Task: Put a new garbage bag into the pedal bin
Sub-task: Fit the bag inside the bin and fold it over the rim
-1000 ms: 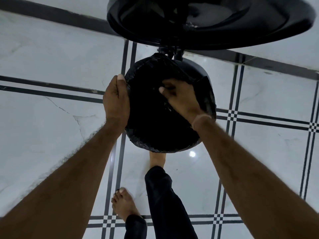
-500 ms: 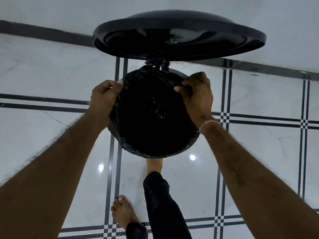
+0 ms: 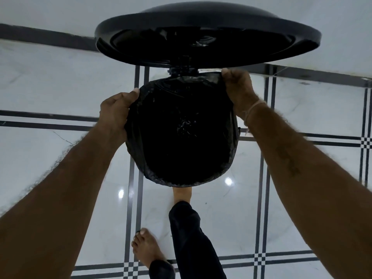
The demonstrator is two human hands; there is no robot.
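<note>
The floor (image 3: 60, 162) is glossy white tile crossed by dark double lines — the pedal bin (image 3: 211, 19) stands on it. A bare foot (image 3: 147, 250) rests flat nearby, toes toward the bin.

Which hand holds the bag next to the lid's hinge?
The right hand, pinching the bag at the back, beside the hinge. The left hand grips the bag at the side.

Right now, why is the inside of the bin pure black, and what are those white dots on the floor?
Head view: the light is dim and the black garbage bag swallows it, only a few creases glinting; head view again: the two white spots are probably lamp glare on the glossy floor; same view: the wide-angle lens bows the tile lines.
</note>
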